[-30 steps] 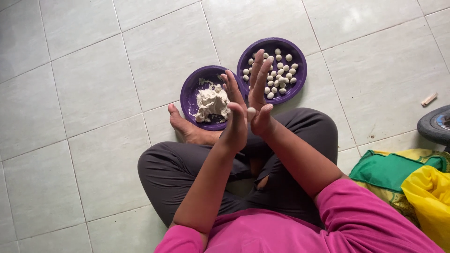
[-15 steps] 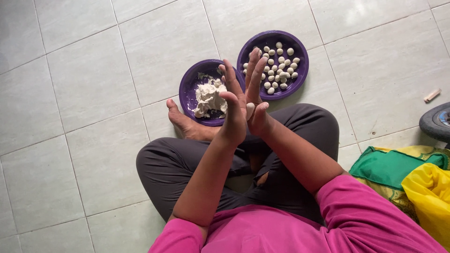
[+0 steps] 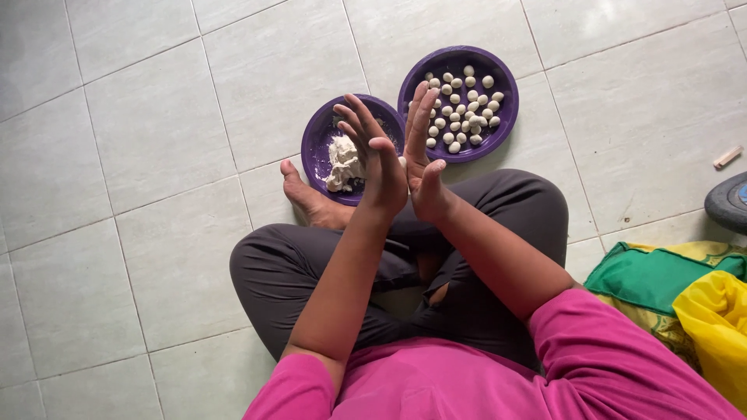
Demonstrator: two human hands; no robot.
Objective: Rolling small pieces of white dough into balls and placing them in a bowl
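I sit cross-legged on a tiled floor. My left hand [image 3: 379, 159] and my right hand [image 3: 425, 152] are raised palm against palm above my knees, fingers pointing away from me. A small white dough ball [image 3: 402, 162] shows in the gap between the palms. Just beyond the hands stands a purple bowl [image 3: 317, 138] with a lump of white dough [image 3: 342, 162] in it. To its right a larger purple plate [image 3: 498, 124] holds several small rolled dough balls [image 3: 461, 109]. My bare foot [image 3: 307, 198] rests beside the bowl.
Green and yellow cloth or bags [image 3: 685, 299] lie on the floor at my right. A dark round object [image 3: 730, 202] sits at the right edge, and a small pale stick [image 3: 727, 157] lies on the tiles beyond it.
The palms have slid against each other: my left hand's fingers now lean further left and forward, while the right hand stays upright. The bowl and the plate have not moved.
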